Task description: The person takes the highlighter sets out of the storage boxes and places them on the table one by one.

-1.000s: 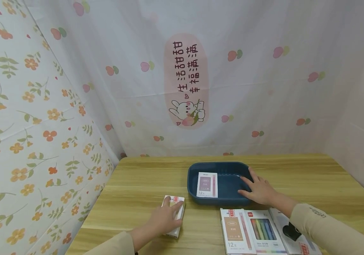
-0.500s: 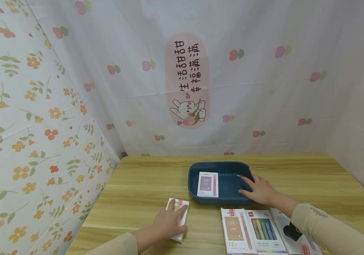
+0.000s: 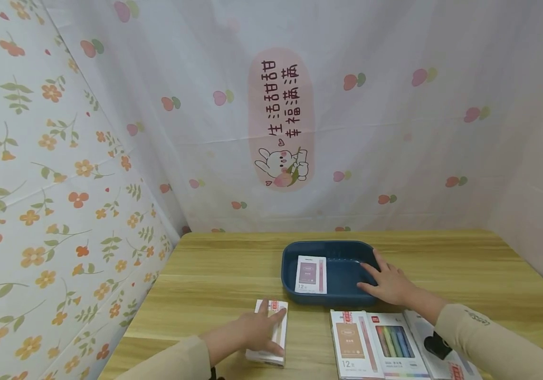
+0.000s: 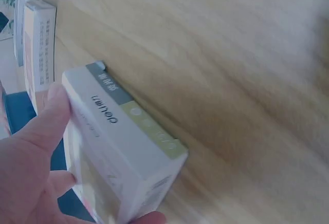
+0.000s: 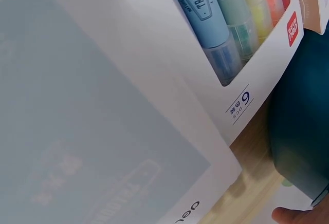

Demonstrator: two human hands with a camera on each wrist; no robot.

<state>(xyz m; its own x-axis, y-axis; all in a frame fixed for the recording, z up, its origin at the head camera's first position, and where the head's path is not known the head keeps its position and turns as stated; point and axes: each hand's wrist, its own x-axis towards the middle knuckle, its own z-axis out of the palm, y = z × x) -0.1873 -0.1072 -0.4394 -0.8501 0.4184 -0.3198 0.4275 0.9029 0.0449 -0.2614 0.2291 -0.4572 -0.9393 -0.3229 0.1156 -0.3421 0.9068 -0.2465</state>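
Note:
My left hand [image 3: 262, 331] grips a narrow white deli box [image 4: 123, 131] that has a grey and yellow-green stripe along its side. In the left wrist view the thumb presses one edge and a fingertip shows at the opposite corner. The box is left of and in front of a dark blue tray [image 3: 328, 300]. My right hand [image 3: 391, 285] rests with spread fingers over the tray's right rim; in the right wrist view only a bit of it shows at the lower right. Inside the tray, at its left, leans a white box with a purple panel [image 3: 308, 274].
In front of the tray lie a white box with an orange panel [image 3: 349, 340], a windowed box of coloured markers [image 3: 394, 343] and another white box [image 3: 447, 364], partly behind my right forearm. A printed curtain [image 3: 195, 132] hangs behind the wooden table [image 3: 219, 264].
My left hand has drawn the white deli box right and slightly towards me across the table. My right hand has stayed at the tray's right rim.

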